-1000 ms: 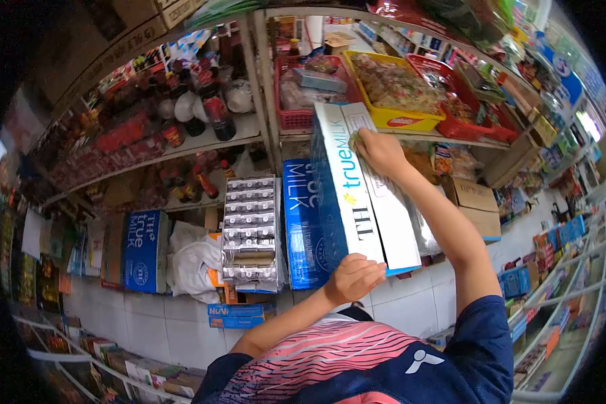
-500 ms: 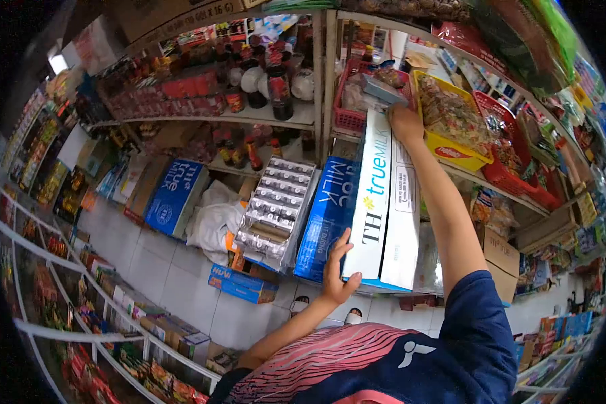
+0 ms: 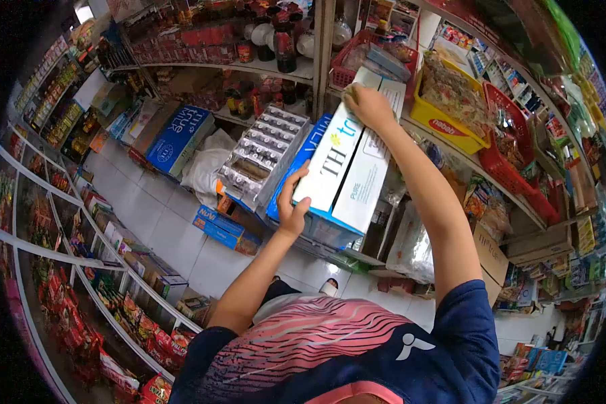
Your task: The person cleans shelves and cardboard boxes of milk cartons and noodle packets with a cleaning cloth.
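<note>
White carton (image 3: 347, 158), lettered TH true MILK, is under both hands. It sits lengthwise in front of the shelf, right beside a blue MILK carton (image 3: 318, 131) and partly covering it from where I stand. Right hand (image 3: 372, 108) is up at the far end, fingers bent over the top's left edge; thumb is hidden, so can't tell if that's a real clamp. Left hand (image 3: 291, 207) is at the near left corner, thumb and fingers spread apart, laid against the edge.

Neighbours, going left: film-wrapped tray of small packs (image 3: 266, 145), a crumpled white bag (image 3: 209, 172), another blue TH true MILK carton (image 3: 180, 140). NuVi box (image 3: 217, 225) is lower, near the tray (blue with orange print, easy to spot). Beyond the white carton's far end, a red basket (image 3: 345, 75) stands on the shelf. Yellow basket (image 3: 444, 128) is to its right, then a second red basket (image 3: 512, 178).
</note>
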A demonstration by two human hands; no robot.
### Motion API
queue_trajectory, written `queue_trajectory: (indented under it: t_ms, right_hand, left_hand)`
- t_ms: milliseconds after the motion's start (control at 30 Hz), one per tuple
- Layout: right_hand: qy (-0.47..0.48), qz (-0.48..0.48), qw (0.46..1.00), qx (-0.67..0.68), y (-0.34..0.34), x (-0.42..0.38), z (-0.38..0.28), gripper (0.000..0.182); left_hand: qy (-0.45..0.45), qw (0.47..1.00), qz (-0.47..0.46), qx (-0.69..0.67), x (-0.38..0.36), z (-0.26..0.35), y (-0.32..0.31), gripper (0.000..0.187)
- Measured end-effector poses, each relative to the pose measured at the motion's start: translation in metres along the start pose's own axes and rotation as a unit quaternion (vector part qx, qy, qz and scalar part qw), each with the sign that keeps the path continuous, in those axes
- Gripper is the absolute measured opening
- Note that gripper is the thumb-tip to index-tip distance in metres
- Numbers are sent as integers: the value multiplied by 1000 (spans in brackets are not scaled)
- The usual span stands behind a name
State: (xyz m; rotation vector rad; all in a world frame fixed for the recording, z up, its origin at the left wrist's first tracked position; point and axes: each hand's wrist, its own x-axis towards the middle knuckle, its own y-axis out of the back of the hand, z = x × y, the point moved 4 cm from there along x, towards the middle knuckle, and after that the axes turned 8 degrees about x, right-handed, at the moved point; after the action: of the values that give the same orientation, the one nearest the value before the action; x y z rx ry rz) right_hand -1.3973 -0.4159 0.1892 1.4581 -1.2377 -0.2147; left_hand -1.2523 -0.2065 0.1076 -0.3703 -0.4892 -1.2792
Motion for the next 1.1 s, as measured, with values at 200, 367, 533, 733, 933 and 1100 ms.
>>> queue_trajectory:
  t_ms: [200,367,533,733,933,1100]
  right_hand:
    - [0,-80,994,76,9,-74,-99,24]
    - [19,-70,995,-68,10,-140,-164,15]
    - [34,48,995,-76,25,-169,-185,16]
    - [35,140,990,-7,0,-209,-206,13]
    - [39,37,997,-45,-84,-261,-168,15]
    - [-58,-61,996,-41,-129,-323,-123,15]
  left_hand:
    - [-8,1000,-12,-2,0,1,-2,54]
    - [-93,983,-126,93,-11,-61,18,79]
    - [-75,976,-202,35,31,-37,42,78]
    - [-161,941,-254,156,98,25,6,57]
    - [-211,806,-441,333,98,5,-64,51]
    - [-213,786,-422,398,93,14,-61,54]
